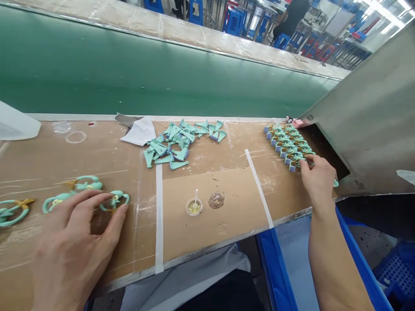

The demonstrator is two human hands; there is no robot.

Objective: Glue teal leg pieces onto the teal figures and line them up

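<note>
At the left, my left hand reaches over the table, thumb and index finger closed around a small mint-green ring-shaped plastic figure with a yellow-brown part. Similar ring figures lie near it, one just behind my fingers and another at the far left. Over on the right, my right hand pinches at the near end of neat rows of assembled mint-green figures with purple bases. My fingers partly hide the piece there, which looks like one of the same figures.
A pile of mint-green wedge-shaped parts lies mid-table beside a white cloth. A small cup of yellowish liquid with a stick stands between white tape strips. A grey metal panel borders the right; a green conveyor belt runs behind.
</note>
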